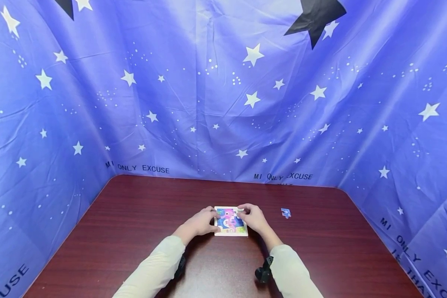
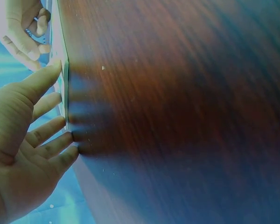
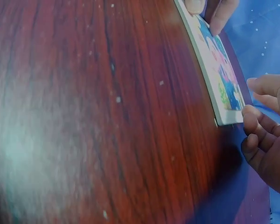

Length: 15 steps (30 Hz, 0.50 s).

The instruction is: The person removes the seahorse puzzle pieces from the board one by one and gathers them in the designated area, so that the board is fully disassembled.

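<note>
While the left hand (image 1: 198, 223) lays spread, unclenched fingers along the left edge of the framed jigsaw puzzle (image 1: 229, 222) on the surface (image 1: 145, 207), the right hand (image 1: 255, 218) bends its fingers over the far right corner — I can't tell from here whether they pinch anything. I'd worry a sideways drag there could unseat pieces (image 1: 240, 229).

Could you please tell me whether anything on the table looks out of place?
One blue jigsaw piece lies loose on the table, to the right of the jigsaw puzzle, apart from the pieces set inside its white frame.
</note>
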{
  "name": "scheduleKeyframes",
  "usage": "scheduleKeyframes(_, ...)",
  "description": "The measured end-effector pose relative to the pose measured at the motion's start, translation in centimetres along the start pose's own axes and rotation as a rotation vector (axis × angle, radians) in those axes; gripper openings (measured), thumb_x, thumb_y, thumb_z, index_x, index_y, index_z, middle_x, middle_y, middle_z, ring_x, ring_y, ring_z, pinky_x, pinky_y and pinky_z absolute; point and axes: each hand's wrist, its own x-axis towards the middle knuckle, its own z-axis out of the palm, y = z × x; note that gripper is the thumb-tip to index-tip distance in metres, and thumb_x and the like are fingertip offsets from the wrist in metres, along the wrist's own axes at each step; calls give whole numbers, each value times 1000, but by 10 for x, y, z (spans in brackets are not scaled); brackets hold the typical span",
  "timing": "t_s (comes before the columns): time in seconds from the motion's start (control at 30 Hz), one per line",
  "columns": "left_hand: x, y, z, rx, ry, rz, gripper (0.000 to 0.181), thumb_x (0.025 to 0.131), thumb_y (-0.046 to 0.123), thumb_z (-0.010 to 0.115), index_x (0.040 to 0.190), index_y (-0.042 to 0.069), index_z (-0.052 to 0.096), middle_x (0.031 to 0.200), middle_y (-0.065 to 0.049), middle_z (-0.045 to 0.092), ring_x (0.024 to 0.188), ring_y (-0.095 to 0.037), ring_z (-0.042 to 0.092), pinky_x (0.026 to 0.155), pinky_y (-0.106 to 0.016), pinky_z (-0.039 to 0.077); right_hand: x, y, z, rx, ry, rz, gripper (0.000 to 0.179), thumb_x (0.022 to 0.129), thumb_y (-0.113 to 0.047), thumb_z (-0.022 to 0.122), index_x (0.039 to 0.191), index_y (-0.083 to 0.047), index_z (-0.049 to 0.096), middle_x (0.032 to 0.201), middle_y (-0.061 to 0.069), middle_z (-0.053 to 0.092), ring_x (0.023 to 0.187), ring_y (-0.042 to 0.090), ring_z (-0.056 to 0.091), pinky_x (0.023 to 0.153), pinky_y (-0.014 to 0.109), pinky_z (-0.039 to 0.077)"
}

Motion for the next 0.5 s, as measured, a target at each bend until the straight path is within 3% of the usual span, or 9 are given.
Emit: scheduleKeyframes(0.5,1,-1,1,-4,10,0,41,79,28,73,113,6,65,117,-10,55,111,-25,54,98,-35,44,5,-1,10,-108,-32,29,22,81,-14,70,99,-3,68,72,2,52,68,13,46,61,25,37)
